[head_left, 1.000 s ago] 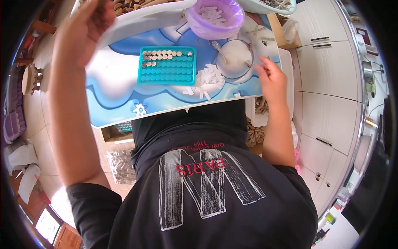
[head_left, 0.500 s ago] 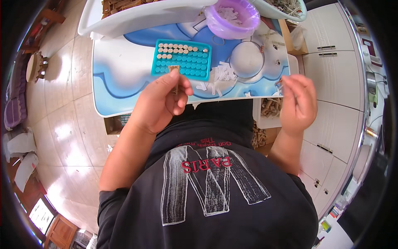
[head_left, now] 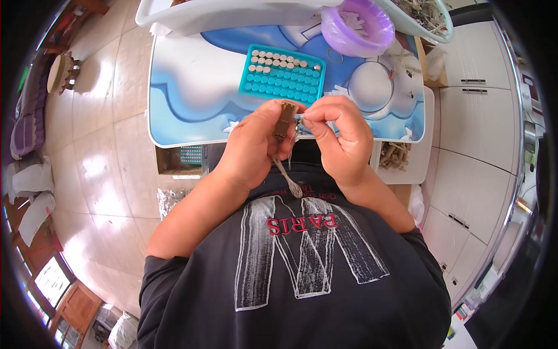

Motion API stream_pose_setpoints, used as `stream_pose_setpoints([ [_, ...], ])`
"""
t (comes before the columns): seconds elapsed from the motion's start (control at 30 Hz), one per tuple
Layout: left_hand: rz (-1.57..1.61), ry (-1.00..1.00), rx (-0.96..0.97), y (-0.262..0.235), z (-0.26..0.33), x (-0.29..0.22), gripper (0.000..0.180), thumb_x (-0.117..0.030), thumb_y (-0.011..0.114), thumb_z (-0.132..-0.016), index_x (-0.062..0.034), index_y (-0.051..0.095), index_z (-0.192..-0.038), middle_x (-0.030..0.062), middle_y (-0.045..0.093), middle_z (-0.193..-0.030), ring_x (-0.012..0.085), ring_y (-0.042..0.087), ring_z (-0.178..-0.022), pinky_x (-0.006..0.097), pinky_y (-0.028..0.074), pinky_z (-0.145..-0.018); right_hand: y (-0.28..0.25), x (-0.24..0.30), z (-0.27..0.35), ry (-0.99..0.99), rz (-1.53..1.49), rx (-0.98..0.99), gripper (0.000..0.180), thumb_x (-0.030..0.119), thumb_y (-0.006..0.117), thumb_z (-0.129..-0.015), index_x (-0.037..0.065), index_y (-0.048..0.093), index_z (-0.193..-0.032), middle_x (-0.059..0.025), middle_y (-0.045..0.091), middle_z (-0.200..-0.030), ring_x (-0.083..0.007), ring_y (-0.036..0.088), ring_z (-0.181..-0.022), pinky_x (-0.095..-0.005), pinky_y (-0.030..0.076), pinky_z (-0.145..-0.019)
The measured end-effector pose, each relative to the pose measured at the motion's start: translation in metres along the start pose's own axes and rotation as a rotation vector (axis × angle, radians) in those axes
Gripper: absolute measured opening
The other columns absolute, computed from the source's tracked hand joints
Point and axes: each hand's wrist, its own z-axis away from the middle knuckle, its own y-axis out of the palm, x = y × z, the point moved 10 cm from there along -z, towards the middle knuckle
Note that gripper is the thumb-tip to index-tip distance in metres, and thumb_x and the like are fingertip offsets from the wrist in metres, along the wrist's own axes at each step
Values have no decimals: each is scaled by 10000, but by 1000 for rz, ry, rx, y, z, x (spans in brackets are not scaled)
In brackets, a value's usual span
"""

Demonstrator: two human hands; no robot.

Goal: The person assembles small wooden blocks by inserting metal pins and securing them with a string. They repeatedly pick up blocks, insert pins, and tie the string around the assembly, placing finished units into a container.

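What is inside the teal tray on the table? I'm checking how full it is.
The teal tray holds small pale round pieces along its far rows; the near rows show only teal cells. Nothing covers it, though what the pieces are is too small to tell.

Small brown part [head_left: 285, 119], matt, prob. plastic, w/ thin metal wire [head_left: 289, 177] hanging, dull silver. Teal tray [head_left: 282, 74]: smooth plastic, slight sheen. Purple bowl [head_left: 353, 28]: translucent glossy plastic. Table top [head_left: 186, 87]: glossy printed laminate. Floor tiles [head_left: 104, 168]: polished, reflective.
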Motion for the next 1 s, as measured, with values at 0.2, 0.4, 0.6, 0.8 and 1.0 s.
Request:
stream_pose_setpoints([
  [0.2,98,-19,104,18,2,1,321,-238,398,-984,-17,509,-1189,28,578,-1004,114,566,-855,260,459,-761,-1,-2,-2,-7,43,-55,111,-22,691,-735,15,612,-803,-93,552,-879,-207,543,-813,-293,438,-705],
  [0.4,157,-25,187,23,4,3,403,-202,388,-980,-9,392,-1334,58,565,-1141,142,560,-1020,314,457,-886,1,-15,2,74,37,-28,70,-3,669,-786,11,615,-828,-87,542,-960,-175,537,-878,-285,436,-786],
  [0.6,145,-9,147,19,6,3,392,-183,403,-981,0,401,-1328,72,578,-1142,154,585,-1006,319,473,-888,0,-8,-1,14,70,-38,105,-19,693,-732,14,616,-795,-90,567,-863,-205,558,-794,-287,446,-689],
  [0.8,142,-4,118,14,5,7,335,-175,408,-981,-3,455,-1264,73,590,-1115,156,592,-1001,326,474,-895,2,2,-4,-53,96,15,101,-33,677,-727,14,609,-785,-99,582,-852,-218,580,-762,-300,461,-645],
  [1.0,116,62,77,13,5,3,304,-163,416,-977,-7,483,-1229,79,585,-1122,163,586,-1009,340,463,-904,4,7,-6,-76,139,61,103,-36,671,-720,17,609,-783,-103,587,-850,-225,586,-764,-302,465,-636],
])
